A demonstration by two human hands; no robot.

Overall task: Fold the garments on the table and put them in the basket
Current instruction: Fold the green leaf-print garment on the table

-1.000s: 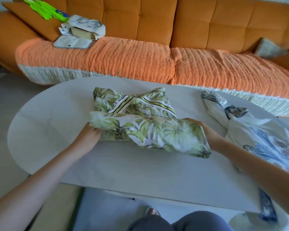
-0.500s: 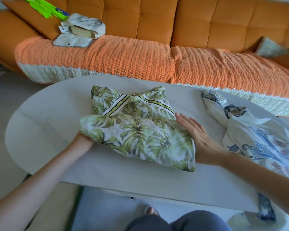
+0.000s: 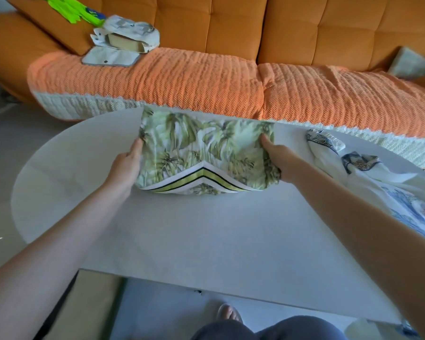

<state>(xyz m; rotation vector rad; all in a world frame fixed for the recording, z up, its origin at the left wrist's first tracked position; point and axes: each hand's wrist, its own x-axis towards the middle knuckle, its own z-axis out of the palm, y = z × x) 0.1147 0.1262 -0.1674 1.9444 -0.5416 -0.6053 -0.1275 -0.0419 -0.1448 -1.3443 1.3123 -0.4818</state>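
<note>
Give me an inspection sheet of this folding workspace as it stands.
Surface: white oval table.
Job's things: folded leaf-print garment held at the far middle; white-and-blue garment lies crumpled on the right; basket not seen.
Clutter: nothing seen.
Grippers: left hand grips the leaf-print garment's left edge, right hand grips its right edge.
Cables: nothing seen.
Surroundings: orange sofa with woven throw behind the table; cloth bag and neon-green item on it; a sandalled foot below.
</note>
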